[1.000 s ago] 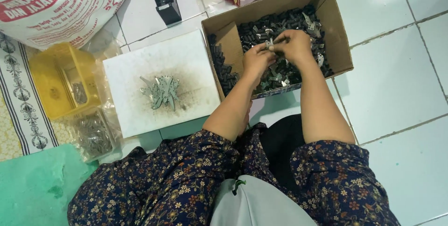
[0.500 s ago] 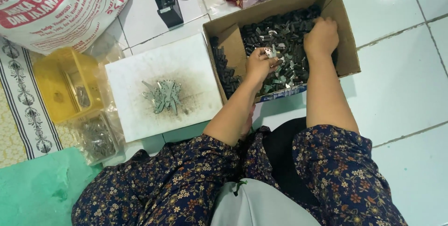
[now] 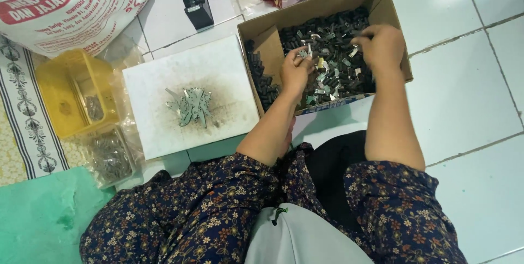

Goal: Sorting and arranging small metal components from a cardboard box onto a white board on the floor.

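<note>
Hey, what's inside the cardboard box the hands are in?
The cardboard box holds a heap of small dark and silvery metal pieces. The left hand pinches a few; the right hand rests on the heap, covering what lies beneath. The box's bottom is hidden.

Board (image 3: pixel 164 78) lies left of box (image 3: pixel 327 5) holding small parts (image 3: pixel 333 62).

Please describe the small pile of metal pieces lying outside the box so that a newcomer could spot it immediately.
Start at the open brown cardboard box on the white tiled floor, where both hands are. Directly beside it lies a square white board with a dark smudged centre. The small heap of thin silvery metal pieces sits on that smudge, the only loose parts not inside any container.
</note>
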